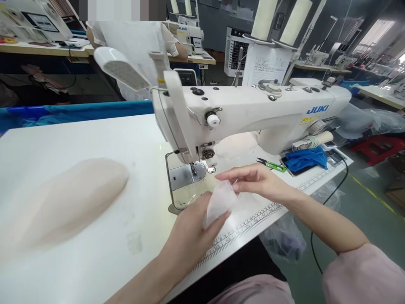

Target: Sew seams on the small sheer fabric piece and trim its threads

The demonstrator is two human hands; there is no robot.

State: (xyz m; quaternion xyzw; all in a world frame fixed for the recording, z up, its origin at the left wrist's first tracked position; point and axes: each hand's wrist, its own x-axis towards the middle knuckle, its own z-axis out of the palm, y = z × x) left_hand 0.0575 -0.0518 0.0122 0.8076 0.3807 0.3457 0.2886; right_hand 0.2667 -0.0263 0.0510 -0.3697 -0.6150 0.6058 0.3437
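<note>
A small, thin white piece of fabric [219,202] is folded between my two hands, in front of the sewing machine's needle area. My left hand [194,228] is closed on it, with the thumb lying along its lower edge. From the right, my right hand [257,181] pinches the fabric's upper right edge between thumb and fingers. The white sewing machine [234,109] stands just beyond both hands. Its presser foot [193,169] sits over the metal needle plate [180,177], with no fabric visible under it.
A pale beige, soft-looking piece [85,198] lies on the table's left side. Green thread snips [272,165] and a blue cloth [306,158] lie right of the machine. A printed ruler [243,230] runs along the front edge. Another person [133,46] sits at the opposite table.
</note>
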